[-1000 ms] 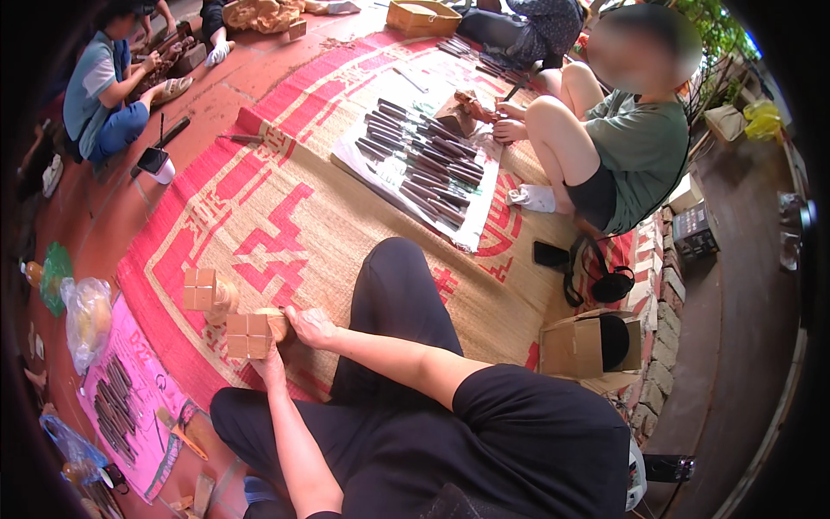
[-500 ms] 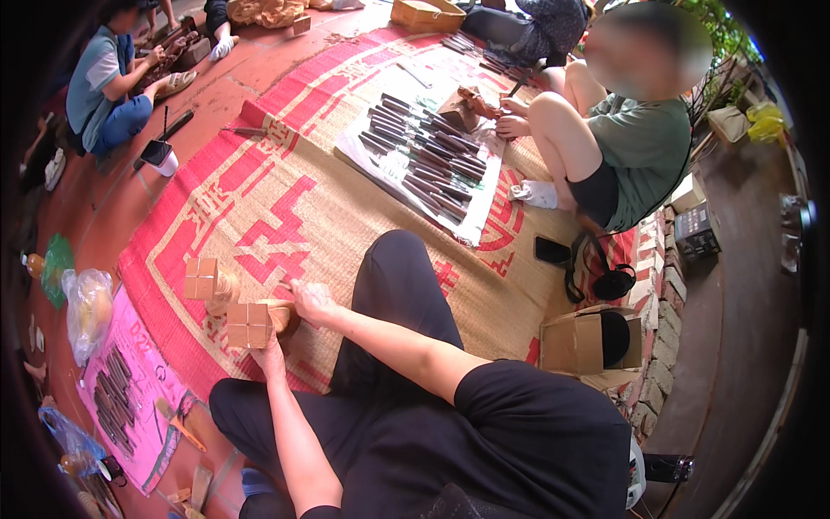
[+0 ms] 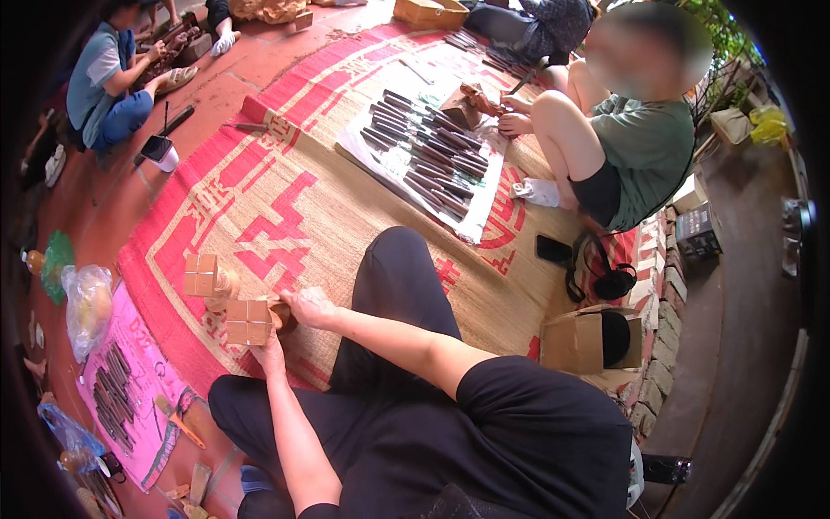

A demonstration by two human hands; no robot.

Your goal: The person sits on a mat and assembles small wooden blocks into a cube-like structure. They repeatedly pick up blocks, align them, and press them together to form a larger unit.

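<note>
In front of my crossed legs my left hand is closed around a wooden piece with a square block end; pale lines cross on the block's face. My right hand sits at the right end of that piece. Its fingers are bent together, and what they pinch, if anything, is too small to tell. Just beyond, a second wooden piece with a similar square block and a rounded part stands on the woven mat.
A white sheet bears rows of dark-handled carving tools. Beside it a person in green works on a wood carving. More tools lie on a pink sheet at left. A phone and cardboard box are at right.
My right hand has shifted slightly left and nearer to me, closer against the wooden piece. My left hand and the piece have barely moved.
</note>
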